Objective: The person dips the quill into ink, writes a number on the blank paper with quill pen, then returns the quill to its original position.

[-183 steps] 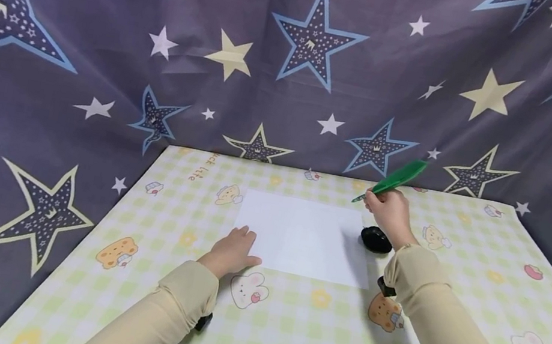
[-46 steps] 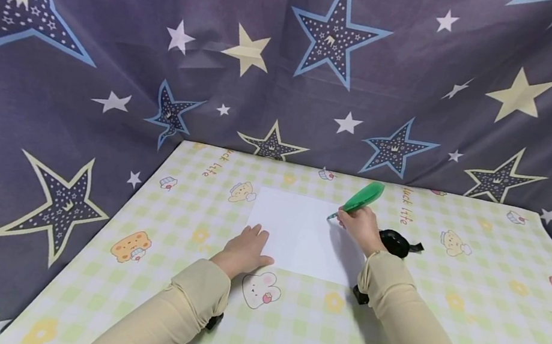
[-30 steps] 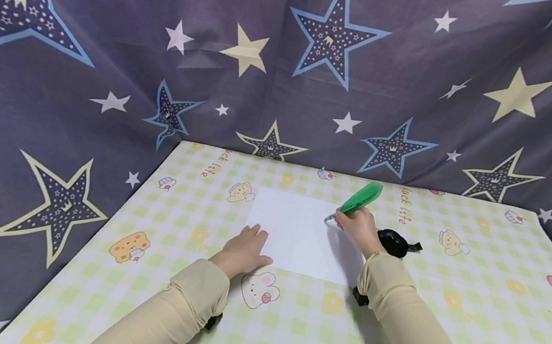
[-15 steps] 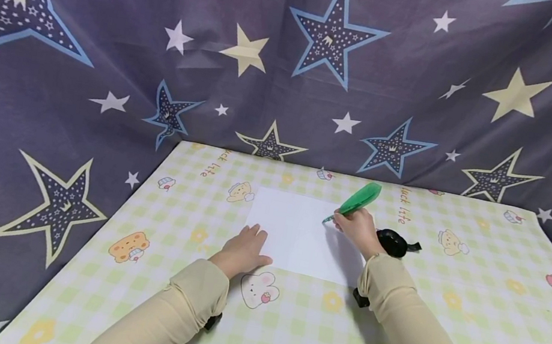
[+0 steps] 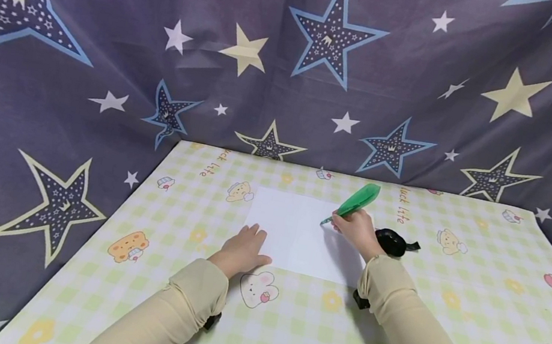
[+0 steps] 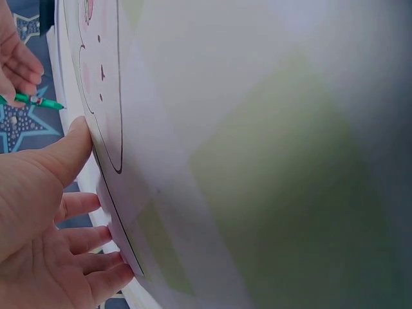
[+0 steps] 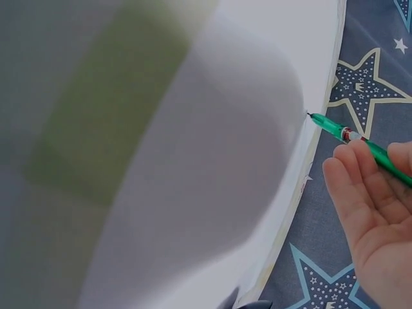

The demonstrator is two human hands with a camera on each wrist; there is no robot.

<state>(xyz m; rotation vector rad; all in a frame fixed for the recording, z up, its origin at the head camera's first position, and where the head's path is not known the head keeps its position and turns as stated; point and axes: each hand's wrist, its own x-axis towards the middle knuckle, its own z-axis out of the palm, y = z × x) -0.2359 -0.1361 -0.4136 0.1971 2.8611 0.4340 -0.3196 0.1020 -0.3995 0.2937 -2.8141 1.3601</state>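
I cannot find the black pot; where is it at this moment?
In the head view the black pot sits on the table, just right of the paper, behind the right hand gripping the green pen.

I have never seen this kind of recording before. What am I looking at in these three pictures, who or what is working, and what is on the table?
No machine here: a person works with two bare hands. The wide picture comes from a camera on the head; the two close, tilted ones come from cameras strapped to each wrist. On a checked tablecloth with cartoon animals lies a white sheet of paper. The left hand lies flat on the sheet's near left corner. The right hand pinches a green feather-shaped pen, its tip at the paper. Beside that hand sits a small black object, too dark to identify. Star-printed cloth hangs behind.
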